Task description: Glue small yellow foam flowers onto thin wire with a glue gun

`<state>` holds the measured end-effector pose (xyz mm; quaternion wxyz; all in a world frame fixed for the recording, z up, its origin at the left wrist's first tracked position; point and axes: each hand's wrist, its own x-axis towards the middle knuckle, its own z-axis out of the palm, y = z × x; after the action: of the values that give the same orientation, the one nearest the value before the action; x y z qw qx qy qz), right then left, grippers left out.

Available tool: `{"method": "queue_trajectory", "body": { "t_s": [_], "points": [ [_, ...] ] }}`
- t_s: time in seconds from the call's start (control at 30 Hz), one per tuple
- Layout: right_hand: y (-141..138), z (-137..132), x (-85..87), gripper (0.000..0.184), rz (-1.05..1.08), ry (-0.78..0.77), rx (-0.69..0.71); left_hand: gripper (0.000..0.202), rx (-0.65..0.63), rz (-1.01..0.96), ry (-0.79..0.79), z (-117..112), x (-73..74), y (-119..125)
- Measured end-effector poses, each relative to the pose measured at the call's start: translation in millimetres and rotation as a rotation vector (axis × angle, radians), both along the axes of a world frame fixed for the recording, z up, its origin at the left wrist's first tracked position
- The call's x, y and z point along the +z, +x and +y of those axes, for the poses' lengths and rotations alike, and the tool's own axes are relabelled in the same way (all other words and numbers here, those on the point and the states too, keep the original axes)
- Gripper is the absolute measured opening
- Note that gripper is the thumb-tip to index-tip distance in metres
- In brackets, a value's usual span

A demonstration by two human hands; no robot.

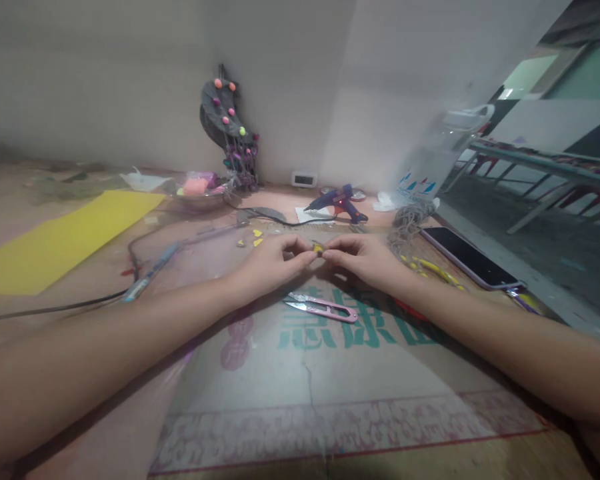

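Note:
My left hand (287, 257) and my right hand (355, 255) meet over the middle of the table, fingertips pinched from both sides on a small yellow piece (318, 249). Its exact shape is mostly covered by the fingers. Just below the hands, a pair of pink thread snips (330, 310) lies on the printed sheet. Several small yellow cut pieces (257, 234) rest beyond my left hand. A blue glue gun (337, 201) with a small red light stands behind the hands, its nozzle over a white scrap.
Yellow felt sheet (65, 240) and a blue pen (153, 270) lie left. At the back are a dark crescent decoration with pompoms (220, 110) and a small display (305, 179). Grey yarn (413, 220), a phone (470, 257) and a large bottle (430, 157) occupy the right. A black cord (95, 303) crosses the left.

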<state>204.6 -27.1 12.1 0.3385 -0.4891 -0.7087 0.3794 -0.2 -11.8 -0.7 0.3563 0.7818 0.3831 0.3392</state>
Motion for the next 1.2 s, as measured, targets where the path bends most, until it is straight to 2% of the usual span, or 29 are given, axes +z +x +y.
{"method": "queue_trajectory", "body": {
  "t_s": [0.3,0.43,0.5,0.67,0.77,0.93,1.2],
  "points": [
    [2.9,3.2,-4.0,0.029,-0.007,0.012,-0.017,0.026,-0.023,0.064,0.000,1.2,-4.1,-0.6],
    [1.5,2.8,-2.2,0.030,0.009,0.008,0.006,0.025,0.009,0.013,-0.001,2.3,-5.4,-0.1],
    [0.7,2.1,-1.3,0.028,0.017,0.014,0.016,0.031,0.026,-0.022,0.010,2.2,-5.1,0.5],
    [0.2,1.8,-0.7,0.027,0.007,0.046,0.024,0.038,-0.051,-0.047,0.054,4.0,-6.8,0.7],
    [0.3,1.8,0.3,0.028,-0.033,0.082,0.024,0.037,-0.059,0.010,0.093,6.2,-8.3,-0.2],
    [0.0,0.4,2.9,0.023,-0.151,0.207,0.012,0.020,-0.106,0.175,0.192,6.5,-3.7,-0.4],
    [1.1,2.4,0.4,0.028,-0.234,0.233,-0.054,0.028,0.016,0.092,0.198,-0.7,0.8,-1.6]
  ]
}}
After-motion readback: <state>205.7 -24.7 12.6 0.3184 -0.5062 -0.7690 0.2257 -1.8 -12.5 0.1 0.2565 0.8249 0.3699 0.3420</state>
